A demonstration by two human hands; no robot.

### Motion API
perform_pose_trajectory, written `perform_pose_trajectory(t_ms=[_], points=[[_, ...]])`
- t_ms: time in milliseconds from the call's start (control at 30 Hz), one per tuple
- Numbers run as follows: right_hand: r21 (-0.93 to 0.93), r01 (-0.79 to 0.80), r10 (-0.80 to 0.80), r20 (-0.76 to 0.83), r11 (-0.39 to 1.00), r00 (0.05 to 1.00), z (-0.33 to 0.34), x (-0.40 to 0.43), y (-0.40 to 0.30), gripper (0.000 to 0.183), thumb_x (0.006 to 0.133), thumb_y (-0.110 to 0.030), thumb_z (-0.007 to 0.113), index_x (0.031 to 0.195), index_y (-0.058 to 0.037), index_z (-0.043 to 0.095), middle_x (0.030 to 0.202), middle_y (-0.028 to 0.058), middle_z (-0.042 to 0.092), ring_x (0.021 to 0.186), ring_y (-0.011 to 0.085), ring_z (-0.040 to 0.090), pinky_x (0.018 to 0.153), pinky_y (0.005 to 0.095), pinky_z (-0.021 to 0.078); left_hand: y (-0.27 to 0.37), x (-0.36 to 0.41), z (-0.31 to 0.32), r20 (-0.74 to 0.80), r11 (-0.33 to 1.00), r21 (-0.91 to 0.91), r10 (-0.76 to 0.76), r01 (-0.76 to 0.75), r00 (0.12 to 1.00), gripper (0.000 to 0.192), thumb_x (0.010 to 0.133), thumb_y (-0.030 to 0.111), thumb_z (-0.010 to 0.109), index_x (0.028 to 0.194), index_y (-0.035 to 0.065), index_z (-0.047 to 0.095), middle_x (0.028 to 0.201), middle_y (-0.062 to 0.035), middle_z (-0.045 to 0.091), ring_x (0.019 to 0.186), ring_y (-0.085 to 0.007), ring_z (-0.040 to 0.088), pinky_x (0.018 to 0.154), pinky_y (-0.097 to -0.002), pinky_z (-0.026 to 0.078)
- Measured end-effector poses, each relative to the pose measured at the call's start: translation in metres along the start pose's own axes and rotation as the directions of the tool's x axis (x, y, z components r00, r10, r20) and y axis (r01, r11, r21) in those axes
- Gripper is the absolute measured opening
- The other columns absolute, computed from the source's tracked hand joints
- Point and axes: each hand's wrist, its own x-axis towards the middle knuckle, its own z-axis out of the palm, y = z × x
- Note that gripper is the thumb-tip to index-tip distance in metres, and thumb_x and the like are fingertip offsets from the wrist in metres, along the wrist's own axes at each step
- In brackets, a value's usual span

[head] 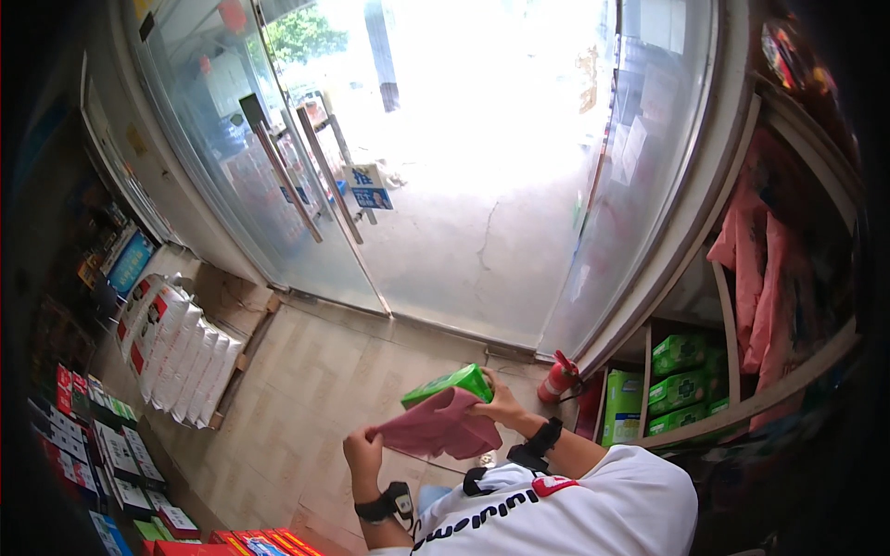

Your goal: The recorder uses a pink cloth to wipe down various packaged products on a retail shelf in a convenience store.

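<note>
A dusty-pink cloth [434, 427] is stretched between my two hands in front of my body. My left hand [364, 452] pinches one corner of it. My right hand [502, 403] grips a green soft pack [452, 383], probably tissues, with fingers at its right end. The thumb of that hand presses the cloth against the pack's near side. Part of the pack is hidden behind the cloth. Both wrists wear dark bands.
A red fire extinguisher [557, 379] stands beside shelves holding green packs [676, 386]. Pink cloth [754, 271] hangs over the shelving at right. Glass doors [445, 278] lie ahead. White sacks [184, 354] rest on a pallet at left, near several stacked boxes [118, 452].
</note>
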Motion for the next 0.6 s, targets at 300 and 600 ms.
perform_pose_trajectory(t_ms=[300, 600], points=[[0.562, 0.086, 0.065, -0.243, 0.823, 0.968, -0.022, 0.006, -0.002, 0.062, 0.063, -0.005, 0.066, 0.116, -0.0040, 0.035, 0.105, 0.0089, 0.048, 0.097, 0.0186, 0.049, 0.082, 0.0293, 0.0439, 0.095, 0.074, 0.071, -0.046, 0.898, -0.288, 0.334, -0.332, 0.942, 0.061, 0.069, 0.013, 0.064, 0.118, -0.0025, 0.032, 0.108, -0.0229, 0.040, 0.099, -0.0378, 0.044, 0.086, -0.0400, 0.037], [0.039, 0.157, -0.138, -0.305, 0.987, 0.942, -0.009, -0.011, -0.042, 0.079, 0.059, -0.021, 0.076, 0.120, -0.0045, 0.028, 0.108, 0.0077, 0.046, 0.099, 0.0175, 0.046, 0.087, 0.0276, 0.0365, 0.069, 0.098, 0.091, 0.578, 0.574, -0.774, 0.470, 0.267, 0.667, 0.080, 0.066, 0.015, 0.070, 0.128, 0.0029, 0.022, 0.121, -0.0120, 0.041, 0.113, -0.0189, 0.039, 0.093, -0.0320, 0.034]])
